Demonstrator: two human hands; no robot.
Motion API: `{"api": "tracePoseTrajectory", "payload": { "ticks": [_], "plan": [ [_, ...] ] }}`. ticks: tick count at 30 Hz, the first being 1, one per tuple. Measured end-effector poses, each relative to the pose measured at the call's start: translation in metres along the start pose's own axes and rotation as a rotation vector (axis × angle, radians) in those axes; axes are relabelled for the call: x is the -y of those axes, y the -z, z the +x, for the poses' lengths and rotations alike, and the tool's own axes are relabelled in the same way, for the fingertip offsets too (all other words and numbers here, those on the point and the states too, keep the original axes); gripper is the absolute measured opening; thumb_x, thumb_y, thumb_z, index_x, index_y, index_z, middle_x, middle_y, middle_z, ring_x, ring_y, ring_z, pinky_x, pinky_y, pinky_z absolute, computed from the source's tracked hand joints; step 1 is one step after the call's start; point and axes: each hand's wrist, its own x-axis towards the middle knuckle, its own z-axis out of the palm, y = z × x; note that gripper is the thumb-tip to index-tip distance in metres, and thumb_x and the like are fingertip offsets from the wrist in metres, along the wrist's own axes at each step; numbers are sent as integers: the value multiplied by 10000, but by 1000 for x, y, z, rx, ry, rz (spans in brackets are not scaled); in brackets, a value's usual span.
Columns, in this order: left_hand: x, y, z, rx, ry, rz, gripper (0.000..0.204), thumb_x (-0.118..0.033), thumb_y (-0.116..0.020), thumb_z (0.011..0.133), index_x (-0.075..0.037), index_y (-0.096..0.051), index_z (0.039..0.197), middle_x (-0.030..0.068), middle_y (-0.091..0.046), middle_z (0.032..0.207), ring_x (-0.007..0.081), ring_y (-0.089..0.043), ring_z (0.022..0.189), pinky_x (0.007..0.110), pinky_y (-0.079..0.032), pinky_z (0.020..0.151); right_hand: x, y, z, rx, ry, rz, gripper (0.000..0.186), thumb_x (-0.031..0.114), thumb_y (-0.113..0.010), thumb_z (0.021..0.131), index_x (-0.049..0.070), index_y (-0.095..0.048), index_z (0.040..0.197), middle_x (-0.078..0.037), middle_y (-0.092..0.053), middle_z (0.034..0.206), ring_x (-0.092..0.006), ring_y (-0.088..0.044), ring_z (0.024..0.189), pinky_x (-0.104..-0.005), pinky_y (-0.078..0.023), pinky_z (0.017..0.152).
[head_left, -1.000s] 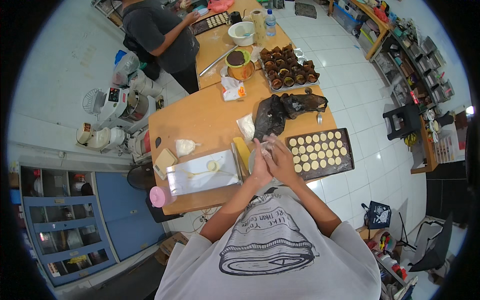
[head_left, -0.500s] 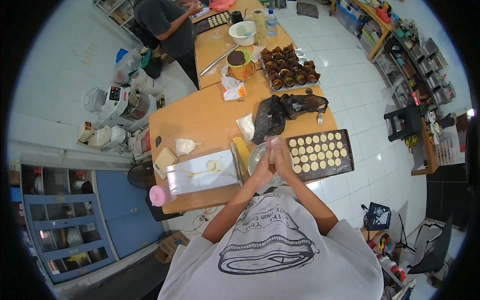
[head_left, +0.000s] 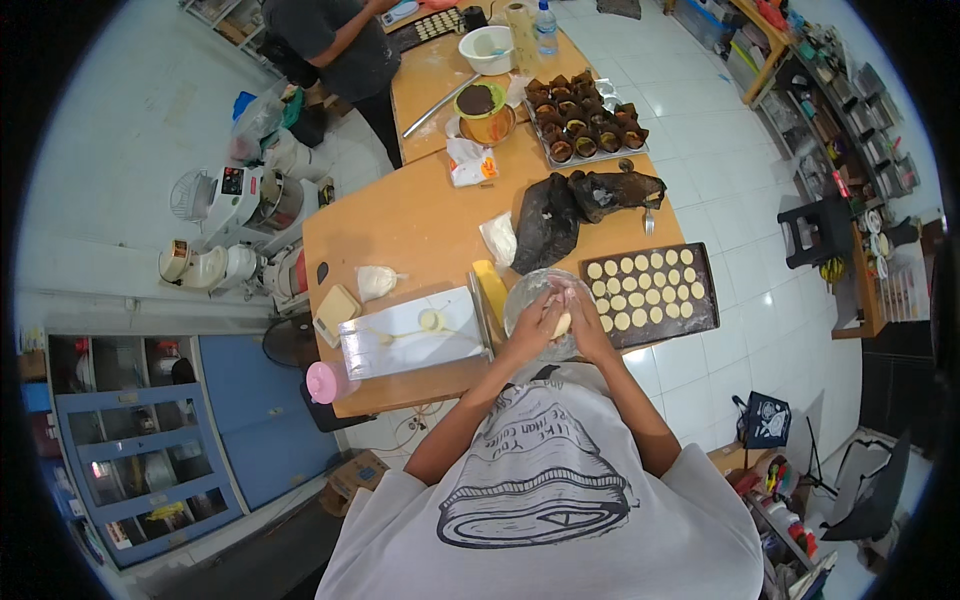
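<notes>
My left hand [head_left: 532,328] and my right hand [head_left: 588,325] are together over a round bowl [head_left: 517,295] with floury insides at the table's near edge. A pale lump of dough [head_left: 563,325] shows between them, its far part hidden by my fingers. Just right of the bowl lies a dark baking tray [head_left: 706,285] with rows of flat pale dough rounds [head_left: 638,300]. To the left, a white board [head_left: 400,365] carries one small dough round [head_left: 431,319]. Between board and bowl lies a long yellow thing [head_left: 488,288].
Black plastic bags [head_left: 548,225] and a fork [head_left: 649,222] lie beyond the bowl. White bags [head_left: 376,282], a scale [head_left: 336,312] and a pink-lidded jar [head_left: 323,382] stand left. Farther off are dark-wrapped muffins [head_left: 585,146], a green-rimmed container [head_left: 484,118] and another person [head_left: 335,50].
My hands have gone from pressed palm to palm, fingers pointing away, to lower and looser around the dough over the bowl. The whole view has shifted slightly.
</notes>
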Motion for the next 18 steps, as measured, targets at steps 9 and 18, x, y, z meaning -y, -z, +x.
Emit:
{"api": "tracePoseTrajectory", "payload": {
  "ticks": [9, 18],
  "plan": [
    [35, 13, 19, -306, -94, 71, 853, -645, -260, 1054, 21, -234, 1585, 214, -342, 1588, 310, -420, 1429, 366, -336, 1178, 1, -9, -4, 42, 283, -717, 352, 302, -546, 1011, -30, -614, 1102, -248, -648, 1128, -420, -642, 1008, -479, -517, 846],
    [30, 20, -23, 18, 129, 28, 889, -662, -354, 1023, 74, -336, 1522, 317, -487, 1458, 424, -586, 1263, 431, -428, 1112, -9, -25, 6, -244, 268, -828, 328, 282, -593, 988, 5, -620, 814, -210, -656, 746, -421, -649, 669, -500, -496, 592]
  ]
}}
